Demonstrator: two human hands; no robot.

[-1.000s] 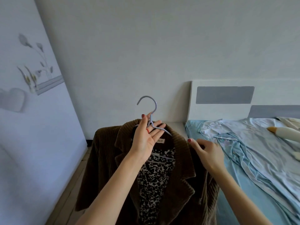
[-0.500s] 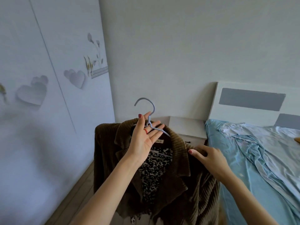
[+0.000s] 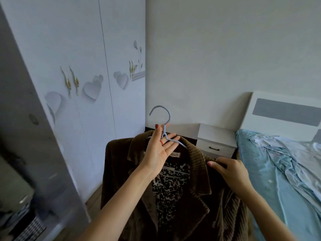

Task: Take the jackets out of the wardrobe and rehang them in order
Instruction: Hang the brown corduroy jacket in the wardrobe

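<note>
A brown corduroy jacket (image 3: 196,181) with a leopard-print lining hangs on a light blue hanger (image 3: 165,122) in front of me. My left hand (image 3: 160,152) holds the hanger at its neck, the wire passing between the fingers, with the hook standing free above. At the jacket's right shoulder, my right hand (image 3: 229,173) grips the cloth with curled fingers. The white wardrobe (image 3: 83,63) with heart decorations stands to the left, these doors closed. Its grey open door (image 3: 34,136) is at the near left.
Folded and checked clothes (image 3: 22,221) show inside the wardrobe at the bottom left. A white bedside cabinet (image 3: 217,141) stands behind the jacket. To the right, a bed (image 3: 284,171) carries rumpled blue sheets below a white and grey headboard (image 3: 284,113). Wooden floor runs along the wardrobe.
My view has swung left from the bed toward the wardrobe, whose doors and open grey door came into sight. Both hands keep their hold on hanger and jacket.
</note>
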